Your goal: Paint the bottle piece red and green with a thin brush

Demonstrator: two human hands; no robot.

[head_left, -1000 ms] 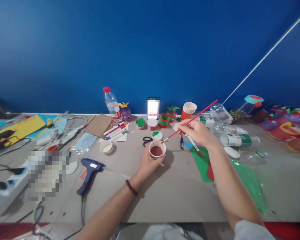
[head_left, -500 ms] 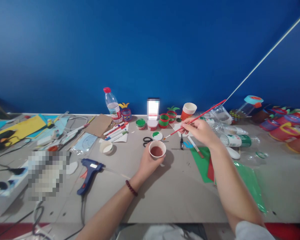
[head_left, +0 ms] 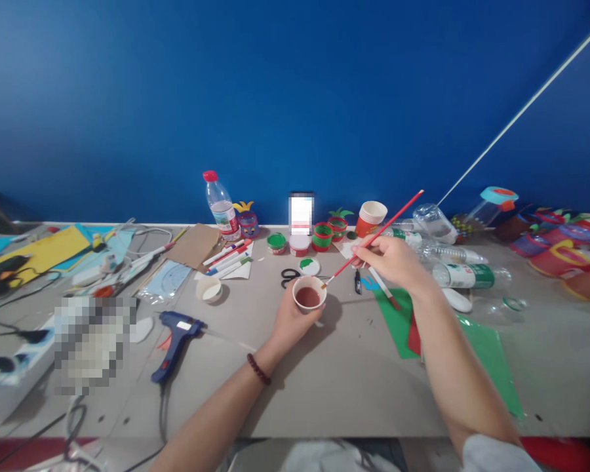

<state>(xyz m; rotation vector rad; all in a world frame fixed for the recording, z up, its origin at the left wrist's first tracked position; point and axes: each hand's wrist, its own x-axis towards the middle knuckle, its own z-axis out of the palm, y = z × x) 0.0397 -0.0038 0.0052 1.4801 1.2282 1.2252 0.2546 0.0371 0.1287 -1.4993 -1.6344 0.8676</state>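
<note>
My left hand (head_left: pixel 295 316) is wrapped round a white paper cup (head_left: pixel 310 282) that holds reddish-brown liquid (head_left: pixel 309 297). Between the fingertips of my right hand (head_left: pixel 389 261) is a red-handled paintbrush (head_left: pixel 392 219). It slants down to the left, with its bristles at the cup's right rim; whether they touch the rim I cannot tell. Behind the cup lie black-handled scissors (head_left: pixel 289 276) and a white lid with green paint (head_left: pixel 309 266). Farther back stand an open jar of green paint (head_left: pixel 276 243) and a pinkish-white jar (head_left: pixel 299 246).
A blue glue gun (head_left: pixel 177 341) lies to the left, near a second paper cup (head_left: pixel 209 289) and several markers (head_left: pixel 230 259). On the right are green sheets (head_left: pixel 491 360), plastic bottles (head_left: pixel 467 276) and stacked paper cups (head_left: pixel 372 216). A power strip (head_left: pixel 24 360) with cables sits far left.
My right hand has tilted the paintbrush more steeply and brought its bristles down to the cup's rim. My left hand and the cup have stayed in place.
</note>
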